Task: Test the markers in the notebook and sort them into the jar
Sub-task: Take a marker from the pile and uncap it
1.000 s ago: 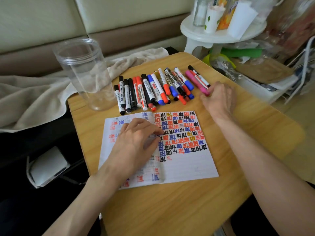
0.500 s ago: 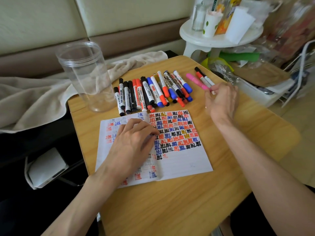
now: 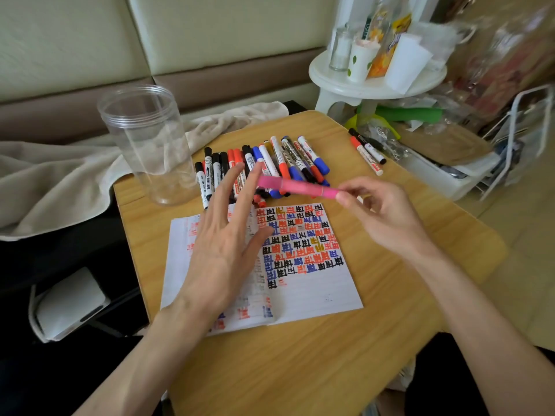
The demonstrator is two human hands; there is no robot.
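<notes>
My right hand (image 3: 381,214) pinches one end of a pink marker (image 3: 295,186) and holds it level above the open notebook (image 3: 324,289), whose right page is covered with black, red, blue and orange test marks. My left hand (image 3: 228,244) hovers over the notebook's left page with fingers straight, its fingertips close to the pink marker's other end. Several black, red and blue markers (image 3: 264,166) lie in a row behind the notebook. An empty clear plastic jar (image 3: 147,145) stands upright at the table's back left corner. Two more markers (image 3: 368,154) lie apart at the back right.
The wooden table (image 3: 300,361) has a beige towel (image 3: 60,181) draped off its left side. A white stool (image 3: 372,82) with cups and bottles stands behind on the right, beside a white bin (image 3: 450,172) and plastic bags.
My right hand lifted the pink marker from the row and brought it left over the notebook. My left hand rose off the page and stretched its fingers toward the marker.
</notes>
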